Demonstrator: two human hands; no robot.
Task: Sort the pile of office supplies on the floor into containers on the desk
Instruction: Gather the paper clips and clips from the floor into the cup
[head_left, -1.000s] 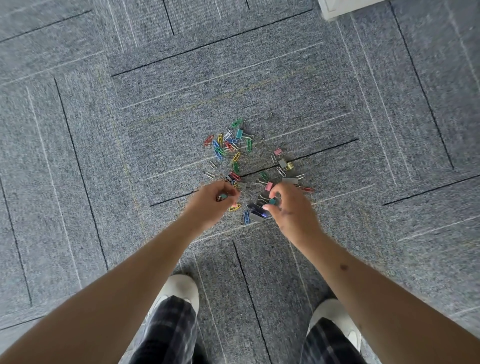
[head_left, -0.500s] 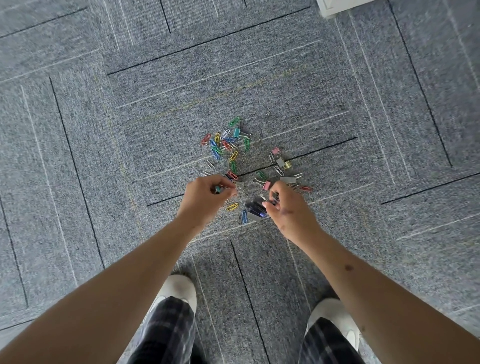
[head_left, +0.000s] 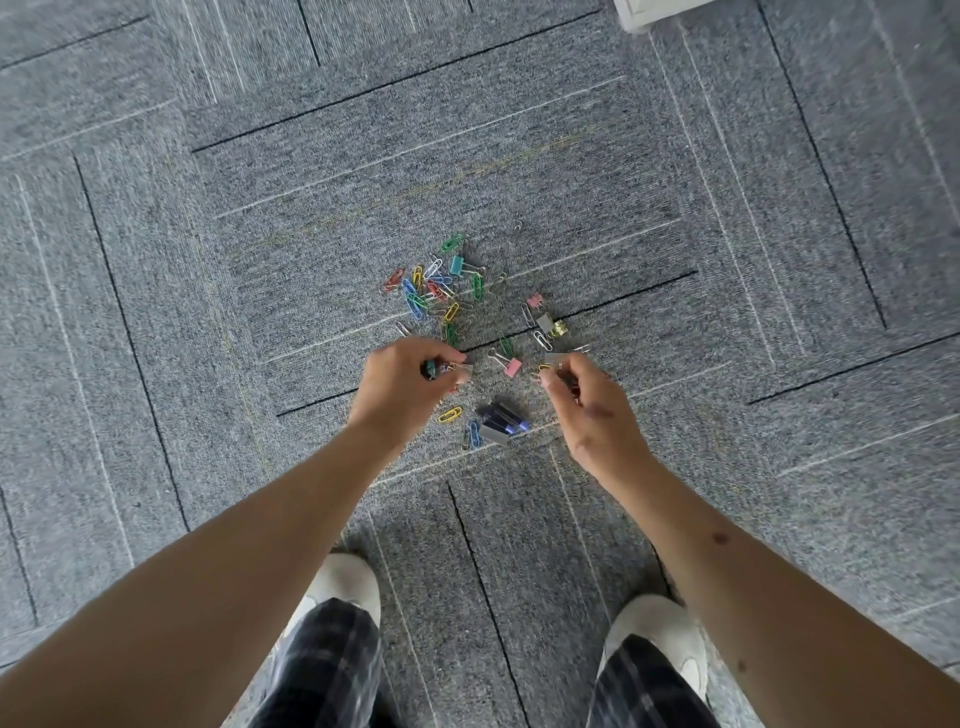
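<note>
Head view: left hand grip holds small clips, right hand pinches yellow paperclip beside pile

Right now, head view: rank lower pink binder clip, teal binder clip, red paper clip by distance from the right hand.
1. Lower pink binder clip, just left of the right hand.
2. Teal binder clip, farther up and left.
3. Red paper clip, farthest left.

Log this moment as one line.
phase: picking from pile | left hand: grips clips | right hand: pinches clip | pile: on carpet | containers: unseen
</note>
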